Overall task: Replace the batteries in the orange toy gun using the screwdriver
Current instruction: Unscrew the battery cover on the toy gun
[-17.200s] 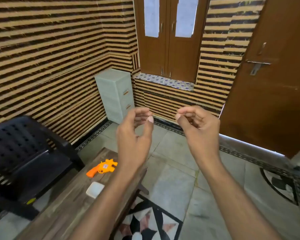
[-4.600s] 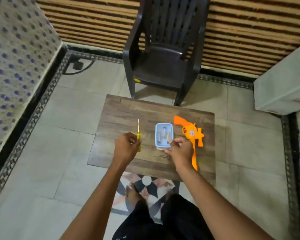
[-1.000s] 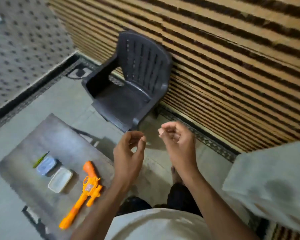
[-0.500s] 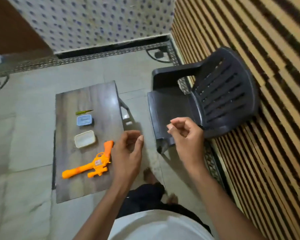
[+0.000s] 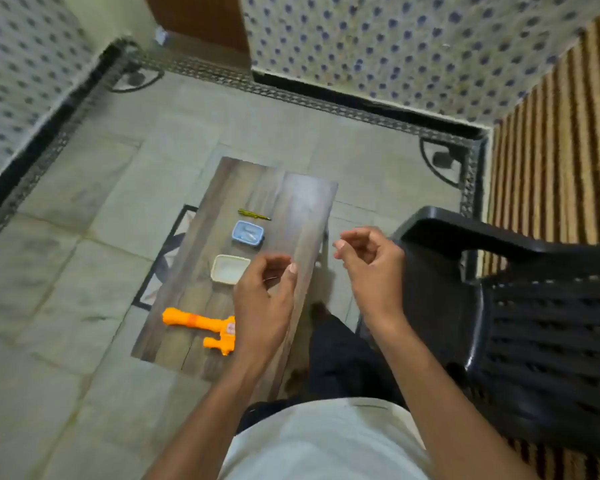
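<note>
The orange toy gun (image 5: 201, 325) lies flat near the close end of the small wooden counter (image 5: 302, 202), barrel pointing left, its grip partly hidden behind the left hand (image 5: 262, 299). Further along the counter sit a shallow white lid (image 5: 230, 269), then a blue box (image 5: 247, 233) that seems to hold the batteries, though the blur makes that uncertain, and past it the green-yellow screwdriver (image 5: 254, 214).

Nothing of the task looks begun: the gun appears closed and the screwdriver is untouched. Both hands hang in the air above the counter's near edge holding nothing. The left hand is loosely curled, thumb up; the right hand (image 5: 369, 258) has its fingers bent in towards the thumb, empty as far as can be seen.

The risks I judge from here:
- The screwdriver is the farthest item, so a reach for it passes over the open box and could knock it or scatter its contents.
- The gun lies close to the counter's near edge, so a careless wrist could sweep it to the floor.
- A black plastic chair (image 5: 520, 306) stands tight on the right, crowding the right elbow.
</note>
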